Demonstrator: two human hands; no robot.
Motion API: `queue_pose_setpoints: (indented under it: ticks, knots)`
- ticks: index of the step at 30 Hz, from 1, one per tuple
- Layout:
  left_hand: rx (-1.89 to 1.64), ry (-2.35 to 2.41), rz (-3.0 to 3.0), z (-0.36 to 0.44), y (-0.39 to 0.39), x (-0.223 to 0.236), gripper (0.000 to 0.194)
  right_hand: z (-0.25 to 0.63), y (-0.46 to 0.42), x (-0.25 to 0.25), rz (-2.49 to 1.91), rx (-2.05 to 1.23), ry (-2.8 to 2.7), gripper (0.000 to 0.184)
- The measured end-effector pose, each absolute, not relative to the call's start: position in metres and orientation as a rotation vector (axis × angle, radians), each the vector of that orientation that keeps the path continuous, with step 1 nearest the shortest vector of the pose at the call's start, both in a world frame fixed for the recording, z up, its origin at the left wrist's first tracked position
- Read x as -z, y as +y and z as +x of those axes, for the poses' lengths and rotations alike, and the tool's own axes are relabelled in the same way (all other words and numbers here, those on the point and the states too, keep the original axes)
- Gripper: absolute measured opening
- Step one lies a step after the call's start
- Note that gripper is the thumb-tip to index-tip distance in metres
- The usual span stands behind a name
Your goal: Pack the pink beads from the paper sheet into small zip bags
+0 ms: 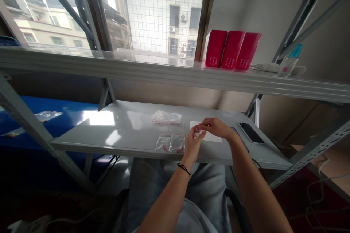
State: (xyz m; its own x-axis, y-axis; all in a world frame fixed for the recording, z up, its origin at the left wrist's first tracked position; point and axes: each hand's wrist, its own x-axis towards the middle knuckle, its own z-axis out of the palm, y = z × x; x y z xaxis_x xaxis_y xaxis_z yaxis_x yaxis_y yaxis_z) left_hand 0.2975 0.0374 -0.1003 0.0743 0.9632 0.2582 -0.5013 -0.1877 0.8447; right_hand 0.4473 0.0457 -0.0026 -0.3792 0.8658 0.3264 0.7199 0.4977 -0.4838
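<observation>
Clock directions read from the meeting point of the hands; 12 = away from the person.

Grey metal desk: front edge near, at 6; back edge farther off, at 12. Its surface runs longest toward 9, so most sideways room appears to be there. A raised grey metal shelf crosses beyond at 12 and would limit lifting in that direction. Three red upright cardboard boxes stand side by side on it, toward 1.

White flat paper sheet: on desk beneath the hands, visible part reaching toward 4. Black-screened, pale-edged phone at 3, past the right wrist, which leaves less room on that flank.

Two clear flat plastic bags with red top strips: toward 8, near front edge, just beside left hand; contact cannot be told. Two crumpled clear plastic bags: toward 10, farther back. Left hand is nearer to both pairs.

Left hand enters from 7, right hand from 5. Left fingers curl around a small pale piece with reddish spots, held above the sheet. Right fingers come in from 2–3, bent down over it, tips bunched; whether they grip anything, cannot tell. Piece's long axis: not readable, mostly covered.
</observation>
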Motion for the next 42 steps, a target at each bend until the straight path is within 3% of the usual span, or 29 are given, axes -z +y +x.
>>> queue_pose_setpoints:
  ticks: [3,9,14,28,42]
  knots:
    - [-1.484,0.547,0.876,0.298,0.037,0.096,0.042,0.45,0.053,0.011,-1.477,-0.159,-2.051,0.035]
    - [-1.448,0.525,0.684,0.293,0.029,0.083,0.039,0.447,0.068,0.057,-1.744,-0.045,-2.012,0.02]
    - [-1.457,0.531,0.716,0.292,0.026,0.081,0.037,0.436,0.073,0.083,-1.905,0.042,-2.019,0.021]
    - [-1.47,0.505,0.714,0.294,0.028,0.083,0.04,0.43,0.082,0.081,-1.987,0.107,-2.165,0.027]
    - [-1.493,0.499,0.776,0.295,0.033,0.091,0.038,0.44,0.081,0.073,-1.711,-0.135,-1.997,0.018]
